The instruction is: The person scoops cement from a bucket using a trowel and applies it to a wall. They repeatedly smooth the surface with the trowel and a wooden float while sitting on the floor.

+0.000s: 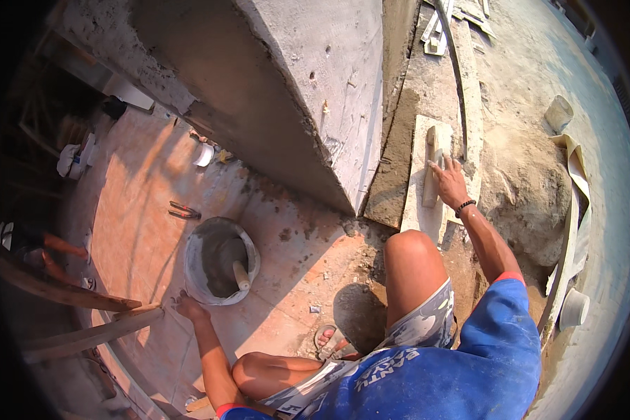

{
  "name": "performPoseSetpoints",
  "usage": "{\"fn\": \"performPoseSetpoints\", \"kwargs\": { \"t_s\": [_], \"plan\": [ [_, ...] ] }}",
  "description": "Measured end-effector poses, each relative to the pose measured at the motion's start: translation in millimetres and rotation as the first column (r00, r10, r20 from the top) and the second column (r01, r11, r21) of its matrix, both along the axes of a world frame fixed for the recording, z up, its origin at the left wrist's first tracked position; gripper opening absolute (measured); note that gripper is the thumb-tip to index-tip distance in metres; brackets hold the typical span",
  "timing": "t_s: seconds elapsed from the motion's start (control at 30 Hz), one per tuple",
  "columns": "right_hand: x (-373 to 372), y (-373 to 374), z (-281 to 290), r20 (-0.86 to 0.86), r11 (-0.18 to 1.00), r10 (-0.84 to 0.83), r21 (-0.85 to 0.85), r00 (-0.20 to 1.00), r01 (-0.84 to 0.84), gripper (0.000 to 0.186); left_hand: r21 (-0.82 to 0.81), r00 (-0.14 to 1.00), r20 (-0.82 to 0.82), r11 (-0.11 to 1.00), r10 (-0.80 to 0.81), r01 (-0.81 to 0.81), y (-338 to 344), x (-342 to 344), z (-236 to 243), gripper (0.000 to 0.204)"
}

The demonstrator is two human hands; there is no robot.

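Note:
My right hand [449,180], with a dark bead bracelet at its wrist, is on the raised handle [432,157] of a pale, mortar-caked float [414,189]. Its fingers reach over that handle, and the thumb is hard to see. The float lies flat on the ledge beside the wall corner. At the lower left rim of a round bucket [189,262], my left hand [191,306] has its fingers curled in, slightly blurred. Grey wet mortar [220,259] is in the bucket. A wooden tool handle [241,275] sticks out of the mortar, its other end hidden.
A partly plastered concrete wall [329,77] rises ahead to a sharp corner. Dark pincers-like metal tool [184,210] lies on the tiled floor. Wooden beams [94,336] jut in at left, near another person's legs [66,245]. Sand [525,189] and a white pot [574,309] are at right.

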State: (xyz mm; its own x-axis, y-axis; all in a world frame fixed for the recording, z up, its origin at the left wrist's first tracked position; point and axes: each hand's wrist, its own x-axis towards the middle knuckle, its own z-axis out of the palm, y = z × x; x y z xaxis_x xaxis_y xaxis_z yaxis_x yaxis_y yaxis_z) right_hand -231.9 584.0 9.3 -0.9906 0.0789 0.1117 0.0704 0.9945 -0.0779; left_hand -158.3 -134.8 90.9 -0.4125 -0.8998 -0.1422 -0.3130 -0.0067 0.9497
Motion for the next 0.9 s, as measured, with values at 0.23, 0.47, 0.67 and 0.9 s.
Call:
{"fn": "performPoseSetpoints", "kwargs": {
  "t_s": [0.23, 0.47, 0.67, 0.9],
  "plan": [
    [-37, 35, -10, 0.329, 0.785, 0.446, 0.302, 0.832, -0.54, 0.042, -0.237, 0.991, -0.029, 0.964, -0.131, 0.121, 13, -11, 18, 0.051],
    [0, 12, 37, 0.162, 0.807, 0.563, 0.102, 0.81, -0.581, 0.032, -0.189, 0.659, 0.239, 0.631, -0.714, 0.752, 98, 4, 100, 0.037],
    [28, -40, 90, 0.257, 0.722, 0.688, -0.15, 0.678, -0.676, 0.045, 0.386, -0.406, 0.274, -0.287, -0.872, 0.877, 228, 52, 179, 0.033],
    [29, -84, 84, 0.227, 0.577, 0.817, -0.349, 0.531, -0.739, 0.068, 0.64, -0.218, -0.054, -0.201, -0.975, 0.742, 327, 66, 58, 0.05]
  ]
}}
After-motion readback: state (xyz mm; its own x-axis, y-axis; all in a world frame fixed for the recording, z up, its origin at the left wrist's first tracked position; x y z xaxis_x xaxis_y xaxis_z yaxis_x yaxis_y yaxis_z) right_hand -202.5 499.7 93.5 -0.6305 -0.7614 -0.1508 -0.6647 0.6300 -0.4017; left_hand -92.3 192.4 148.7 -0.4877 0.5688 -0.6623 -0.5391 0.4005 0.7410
